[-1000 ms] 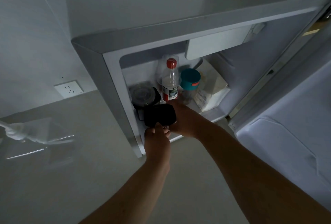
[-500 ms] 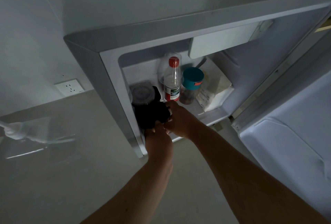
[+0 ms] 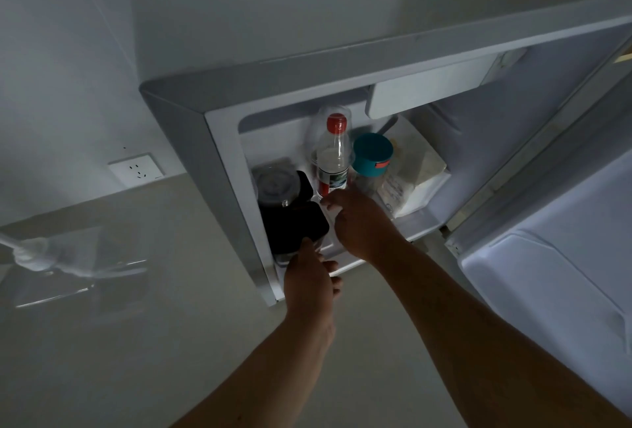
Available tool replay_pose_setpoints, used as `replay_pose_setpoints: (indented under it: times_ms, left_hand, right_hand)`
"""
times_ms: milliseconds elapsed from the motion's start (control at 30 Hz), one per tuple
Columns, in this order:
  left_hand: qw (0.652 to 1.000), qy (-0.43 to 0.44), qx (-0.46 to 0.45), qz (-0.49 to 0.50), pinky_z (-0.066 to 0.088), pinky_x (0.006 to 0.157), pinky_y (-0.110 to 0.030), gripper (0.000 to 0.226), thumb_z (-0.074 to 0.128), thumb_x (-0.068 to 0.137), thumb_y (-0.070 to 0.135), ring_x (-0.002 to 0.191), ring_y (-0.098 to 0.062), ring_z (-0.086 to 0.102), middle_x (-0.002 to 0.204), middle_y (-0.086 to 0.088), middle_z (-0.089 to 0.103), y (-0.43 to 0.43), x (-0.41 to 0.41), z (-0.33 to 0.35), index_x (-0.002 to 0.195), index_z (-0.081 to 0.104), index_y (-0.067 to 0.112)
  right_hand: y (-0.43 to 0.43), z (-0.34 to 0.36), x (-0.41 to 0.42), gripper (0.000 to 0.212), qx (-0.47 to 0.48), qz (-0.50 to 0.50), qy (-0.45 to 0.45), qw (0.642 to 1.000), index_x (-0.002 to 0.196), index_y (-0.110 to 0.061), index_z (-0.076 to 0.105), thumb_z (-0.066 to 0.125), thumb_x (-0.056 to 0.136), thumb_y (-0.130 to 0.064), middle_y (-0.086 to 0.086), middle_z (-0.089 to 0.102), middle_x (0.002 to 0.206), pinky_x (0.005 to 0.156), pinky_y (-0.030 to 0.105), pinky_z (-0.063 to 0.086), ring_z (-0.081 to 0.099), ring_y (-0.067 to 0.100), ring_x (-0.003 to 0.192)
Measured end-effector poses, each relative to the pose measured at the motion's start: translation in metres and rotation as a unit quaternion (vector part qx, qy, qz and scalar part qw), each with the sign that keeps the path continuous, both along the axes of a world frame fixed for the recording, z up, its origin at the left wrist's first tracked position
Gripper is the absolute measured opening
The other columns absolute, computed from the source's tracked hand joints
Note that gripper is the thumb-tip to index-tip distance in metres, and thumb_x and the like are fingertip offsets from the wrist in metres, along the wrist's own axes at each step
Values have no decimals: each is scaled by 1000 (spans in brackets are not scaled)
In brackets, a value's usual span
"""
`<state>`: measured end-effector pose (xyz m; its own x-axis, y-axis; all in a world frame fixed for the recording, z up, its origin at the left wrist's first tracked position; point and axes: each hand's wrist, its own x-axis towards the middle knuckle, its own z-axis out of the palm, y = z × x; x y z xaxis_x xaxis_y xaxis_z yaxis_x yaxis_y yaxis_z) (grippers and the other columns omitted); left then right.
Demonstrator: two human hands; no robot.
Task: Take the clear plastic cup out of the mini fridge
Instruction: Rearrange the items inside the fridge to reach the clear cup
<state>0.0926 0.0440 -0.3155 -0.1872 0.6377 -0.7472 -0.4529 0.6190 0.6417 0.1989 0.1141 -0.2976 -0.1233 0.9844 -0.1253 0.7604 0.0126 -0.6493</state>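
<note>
Head view: a red-capped bottle (image 3: pixel 333 157) stands before the clear plastic cup (image 3: pixel 329 126); left hand (image 3: pixel 309 285) grasps a black container (image 3: pixel 294 229) at the shelf's front edge; right hand (image 3: pixel 355 222) loosely curled, empty.

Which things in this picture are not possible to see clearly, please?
- Head view: the clear plastic cup stands behind the red-capped bottle, which covers most of it.
- The black object's kind is lost in darkness.
- The left hand hides that object's front edge; its grip is unclear.
- The right hand covers the bottle's base.
</note>
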Motion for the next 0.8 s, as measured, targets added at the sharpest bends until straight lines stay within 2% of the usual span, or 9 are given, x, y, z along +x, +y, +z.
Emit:
replay_pose_setpoints:
  times_ms: [67, 133, 200, 233, 267, 367, 467, 600, 800]
  left_hand:
    - [1000, 5, 1, -1, 34, 46, -23, 41, 52, 105, 47, 36, -8, 42, 53, 3, 57, 1, 1, 4, 84, 62, 13]
    - [999, 24, 21, -6, 42, 47, -26, 42, 51, 104, 47, 44, -14, 53, 60, -5, 60, 2, 2, 5, 84, 64, 13]
    - [998, 48, 36, 2, 59, 85, -48, 52, 48, 105, 47, 97, -38, 74, 108, -27, 73, 1, 2, 9, 113, 71, 1]
    - [997, 54, 45, 10, 50, 104, -58, 56, 47, 105, 47, 122, -46, 64, 131, -29, 65, 0, 2, 11, 127, 65, -2]
    - [996, 64, 60, 14, 44, 110, -62, 58, 46, 105, 47, 130, -49, 56, 139, -29, 60, 0, 1, 11, 131, 61, -3]
    - [987, 119, 111, -10, 50, 80, -52, 47, 44, 105, 40, 93, -52, 62, 110, -35, 64, 1, -5, 10, 113, 67, -1]
    - [994, 101, 45, -5, 32, 54, -28, 41, 47, 100, 36, 50, -22, 41, 64, -3, 53, 5, -8, 6, 64, 61, 21]
    - [998, 58, -11, -8, 25, 38, -22, 42, 46, 104, 27, 34, -10, 33, 42, 9, 43, 9, -7, 4, 62, 46, 21]
    - [999, 28, -11, -20, 24, 35, -22, 47, 51, 105, 33, 30, -7, 33, 40, 8, 47, 8, -8, 7, 60, 46, 20]
  right_hand:
    - [8, 10, -8, 38, 47, -6, 1, 999, 121, -15, 68, 56, 92, 5, 4, 71, 122, 79, 8, 41, 62, 11, 102]
    - [17, 19, -23, 30, 108, 22, -6, 994, 120, -14, 67, 61, 92, -5, 8, 70, 116, 77, 22, 50, 66, 19, 96]
    - [24, 24, -38, 35, 138, 59, -20, 988, 126, -16, 63, 70, 91, -16, 10, 67, 116, 77, 29, 48, 65, 23, 96]
    - [29, 25, -45, 45, 133, 74, -27, 988, 130, -17, 60, 75, 89, -22, 9, 65, 119, 80, 28, 45, 64, 24, 101]
    - [35, 26, -50, 56, 120, 85, -38, 988, 135, -19, 56, 80, 86, -28, 9, 63, 124, 83, 28, 43, 62, 24, 108]
    - [47, 27, -62, 78, 71, 97, -65, 991, 143, -22, 47, 88, 79, -34, 10, 59, 135, 93, 33, 45, 56, 31, 125]
    - [50, 23, -72, 71, 74, 95, -95, 988, 144, -18, 45, 81, 83, -25, 16, 60, 131, 98, 48, 53, 56, 39, 123]
    - [51, 22, -78, 56, 82, 90, -112, 986, 135, -11, 48, 71, 85, -19, 22, 60, 121, 91, 52, 51, 56, 45, 116]
    - [50, 23, -77, 64, 80, 84, -101, 988, 137, -8, 47, 75, 82, -20, 24, 58, 121, 95, 52, 51, 55, 46, 116]
